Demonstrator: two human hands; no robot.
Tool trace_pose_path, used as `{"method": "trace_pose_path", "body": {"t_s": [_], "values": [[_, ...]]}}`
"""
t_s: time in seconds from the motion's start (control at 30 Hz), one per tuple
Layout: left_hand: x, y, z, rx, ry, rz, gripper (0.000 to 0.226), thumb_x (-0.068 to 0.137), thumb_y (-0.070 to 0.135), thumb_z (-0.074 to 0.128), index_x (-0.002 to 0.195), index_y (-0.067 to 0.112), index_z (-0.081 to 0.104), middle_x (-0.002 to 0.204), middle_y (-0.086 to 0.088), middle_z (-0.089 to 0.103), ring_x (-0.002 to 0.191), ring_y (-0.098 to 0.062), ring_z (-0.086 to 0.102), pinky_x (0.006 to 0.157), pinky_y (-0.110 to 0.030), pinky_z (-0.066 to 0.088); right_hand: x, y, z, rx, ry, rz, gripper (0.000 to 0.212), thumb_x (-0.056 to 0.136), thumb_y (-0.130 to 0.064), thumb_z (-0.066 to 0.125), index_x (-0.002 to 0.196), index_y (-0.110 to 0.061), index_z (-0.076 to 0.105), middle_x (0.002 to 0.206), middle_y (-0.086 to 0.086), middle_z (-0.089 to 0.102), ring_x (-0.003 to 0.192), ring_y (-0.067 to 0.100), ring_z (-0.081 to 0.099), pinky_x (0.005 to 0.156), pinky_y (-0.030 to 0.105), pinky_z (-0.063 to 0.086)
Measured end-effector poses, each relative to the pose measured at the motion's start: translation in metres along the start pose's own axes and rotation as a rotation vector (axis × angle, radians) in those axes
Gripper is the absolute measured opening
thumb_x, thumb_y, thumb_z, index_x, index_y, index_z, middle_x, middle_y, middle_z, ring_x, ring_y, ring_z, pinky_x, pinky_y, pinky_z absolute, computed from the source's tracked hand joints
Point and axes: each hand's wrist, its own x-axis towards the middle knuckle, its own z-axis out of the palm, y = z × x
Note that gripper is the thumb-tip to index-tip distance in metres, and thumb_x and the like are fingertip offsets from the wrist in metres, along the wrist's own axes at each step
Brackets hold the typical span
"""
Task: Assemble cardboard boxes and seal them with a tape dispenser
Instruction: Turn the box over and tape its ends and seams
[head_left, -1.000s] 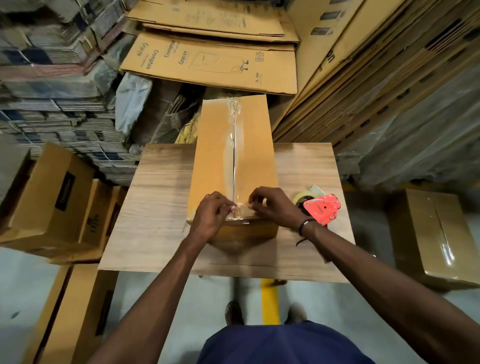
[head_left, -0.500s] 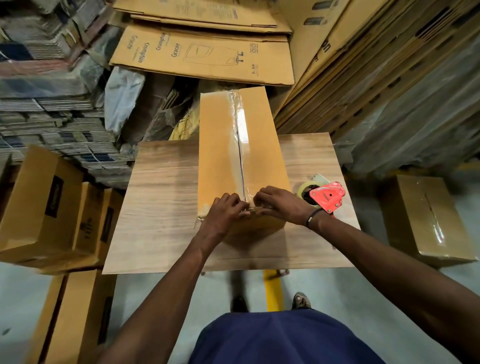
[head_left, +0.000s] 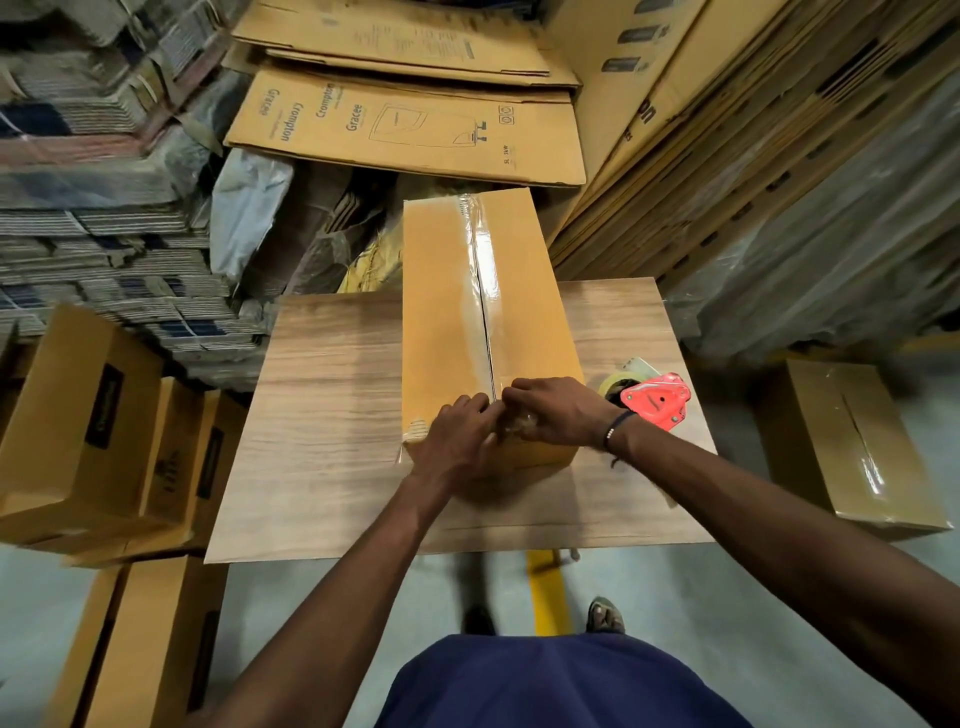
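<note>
While the bench (head_left: 332, 415) fills mid-frame, I see the box (head_left: 447, 312) lying on it, long axis running from upper frame toward me. My left hand (head_left: 460, 434) and right hand (head_left: 558, 415) meet at its near end, fingers curled pressing the tape (head_left: 485, 270) down. The tape dispenser (head_left: 652, 400) sits right, nearer my right grip.

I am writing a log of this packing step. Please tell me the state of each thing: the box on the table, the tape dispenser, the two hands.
Box: closed, top seam taped.
Tape dispenser: lying on the table, not held.
Left hand: presses the tape at the box's near edge.
Right hand: presses the same tape end.
</note>
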Motion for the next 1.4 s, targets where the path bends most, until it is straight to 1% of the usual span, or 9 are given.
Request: {"method": "trace_pose_path", "body": {"t_s": [0.13,0.3,0.53,0.83,1.1,1.2,1.27,1.33,1.4], "values": [[-0.009,-0.023,-0.017,0.077,-0.032,0.043,0.039,0.096,0.034,0.071,0.131,0.021,0.058,0.114,-0.003,0.061,0.102,-0.024,0.057,0.072,-0.034,0.048,-0.011,0.019,-0.013,-0.146,-0.069,0.038,0.049,0.093,-0.064,0.063,0.127,-0.03,0.052,0.114,-0.003,0.063,0.087,0.024,0.066,0.07,0.042,0.055],[-0.035,-0.062,-0.04,0.174,-0.024,-0.032,0.047,0.09,0.039,0.076,0.133,0.029,0.06,0.112,-0.001,0.059,0.104,-0.022,0.059,0.065,-0.034,0.049,-0.03,0.047,-0.027,-0.214,-0.113,0.054,0.05,0.099,-0.066,0.052,0.138,-0.035,0.045,0.12,-0.004,0.063,0.087,0.023,0.063,0.074,0.043,0.055],[-0.043,-0.075,-0.047,0.038,-0.076,-0.177,0.046,0.095,0.039,0.071,0.139,0.035,0.058,0.119,0.0,0.053,0.098,-0.023,0.063,0.065,-0.032,0.041,-0.036,0.065,-0.027,-0.096,-0.18,0.085,0.054,0.099,-0.048,0.063,0.146,-0.034,0.041,0.128,-0.002,0.061,0.101,0.02,0.063,0.084,0.041,0.054],[-0.041,-0.082,-0.037,-0.111,-0.086,-0.17,0.048,0.093,0.015,0.074,0.139,0.024,0.062,0.116,-0.005,0.053,0.094,-0.029,0.063,0.076,-0.03,0.043,-0.03,0.062,-0.025,0.061,-0.195,0.142,0.057,0.092,-0.021,0.077,0.139,-0.029,0.048,0.11,-0.006,0.061,0.095,0.014,0.054,0.084,0.035,0.049],[-0.044,-0.064,-0.023,-0.301,0.088,-0.438,0.059,0.08,-0.004,0.079,0.127,0.031,0.071,0.102,0.003,0.054,0.089,-0.019,0.061,0.073,-0.025,0.042,-0.028,0.066,-0.015,0.169,-0.049,0.275,0.059,0.075,-0.007,0.087,0.122,-0.031,0.059,0.095,-0.009,0.063,0.093,0.018,0.059,0.076,0.035,0.045],[-0.051,-0.073,-0.027,-0.328,0.028,-0.33,0.073,0.07,-0.011,0.082,0.131,0.028,0.068,0.105,0.004,0.052,0.081,-0.015,0.063,0.072,-0.03,0.054,-0.033,0.073,-0.02,0.189,-0.096,0.219,0.065,0.072,-0.009,0.088,0.127,-0.031,0.059,0.106,-0.008,0.062,0.092,0.014,0.058,0.076,0.032,0.053],[-0.056,-0.084,-0.034,-0.29,-0.046,-0.242,0.084,0.067,-0.019,0.076,0.136,0.027,0.064,0.111,0.007,0.051,0.083,-0.014,0.063,0.075,-0.034,0.059,-0.036,0.077,-0.027,0.178,-0.172,0.168,0.07,0.073,0.001,0.082,0.13,-0.031,0.059,0.113,-0.008,0.058,0.094,0.014,0.057,0.073,0.024,0.054],[-0.057,-0.088,-0.042,-0.173,-0.084,-0.178,0.085,0.07,-0.022,0.066,0.137,0.029,0.061,0.116,0.009,0.052,0.083,-0.016,0.064,0.075,-0.036,0.058,-0.038,0.078,-0.032,0.143,-0.207,0.148,0.07,0.076,0.009,0.075,0.131,-0.031,0.058,0.118,-0.008,0.056,0.094,0.013,0.056,0.071,0.017,0.049],[-0.053,-0.087,-0.05,-0.029,-0.079,-0.124,0.077,0.077,-0.015,0.066,0.136,0.034,0.056,0.121,0.009,0.053,0.081,-0.02,0.067,0.07,-0.038,0.057,-0.038,0.075,-0.032,0.087,-0.186,0.134,0.069,0.078,0.008,0.075,0.133,-0.03,0.057,0.121,-0.006,0.056,0.095,0.013,0.055,0.074,0.02,0.049]]}}
